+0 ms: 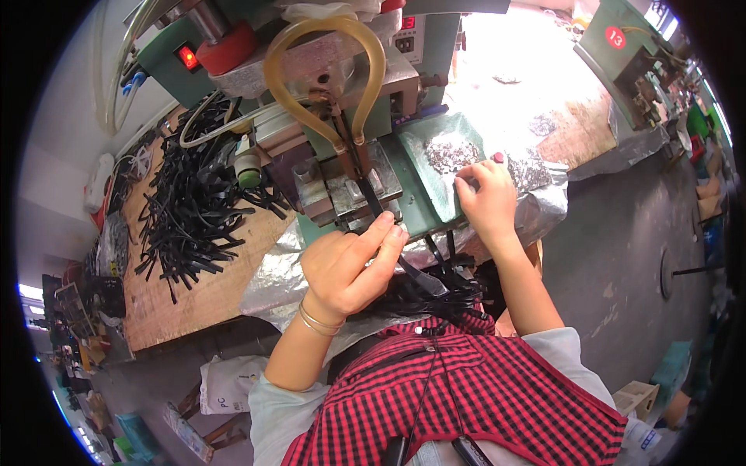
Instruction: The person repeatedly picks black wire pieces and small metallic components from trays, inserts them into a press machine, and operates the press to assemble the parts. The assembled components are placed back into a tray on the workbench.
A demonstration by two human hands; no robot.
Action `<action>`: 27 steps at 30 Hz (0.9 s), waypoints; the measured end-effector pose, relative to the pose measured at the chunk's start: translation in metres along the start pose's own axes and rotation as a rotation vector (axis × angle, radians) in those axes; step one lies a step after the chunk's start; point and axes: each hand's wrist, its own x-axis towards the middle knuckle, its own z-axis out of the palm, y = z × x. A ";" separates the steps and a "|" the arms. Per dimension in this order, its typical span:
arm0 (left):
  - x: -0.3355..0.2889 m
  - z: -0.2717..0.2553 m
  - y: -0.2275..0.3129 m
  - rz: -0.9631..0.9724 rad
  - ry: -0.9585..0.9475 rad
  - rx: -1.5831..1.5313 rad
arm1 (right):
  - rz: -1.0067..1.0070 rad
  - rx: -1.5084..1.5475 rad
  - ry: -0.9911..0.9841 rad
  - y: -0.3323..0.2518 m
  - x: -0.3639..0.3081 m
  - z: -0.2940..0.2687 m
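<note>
My left hand [346, 268] is closed on a black strap [413, 273]. One end of that strap lies on the metal block [342, 194] of a green bench machine, right below its narrow tool tip [356, 159]. The strap's other end hangs toward my lap. At the right, my right hand [489, 198] is at the near right edge of a green tray [423, 167], thumb and fingers pinched together. What sits between them is too small to make out. Small shiny metal pieces [452, 154] lie in a heap in the tray, just beyond these fingers.
A big pile of black straps [198, 206] covers the wooden bench [148, 318] at the left. More straps [458, 291] lie across my lap. A yellowish hose [272, 74] loops ahead of the machine. Another green machine [622, 54] stands at the far right.
</note>
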 end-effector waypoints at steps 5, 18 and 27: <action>-0.006 -0.002 0.006 -0.094 0.002 -0.069 | -0.031 -0.101 0.006 -0.011 0.010 0.013; -0.042 -0.147 -0.052 -0.596 0.101 0.627 | -0.043 0.261 0.103 -0.008 0.008 0.005; -0.174 -0.110 -0.195 -1.175 -0.349 1.196 | -0.116 0.239 0.103 -0.009 0.003 0.014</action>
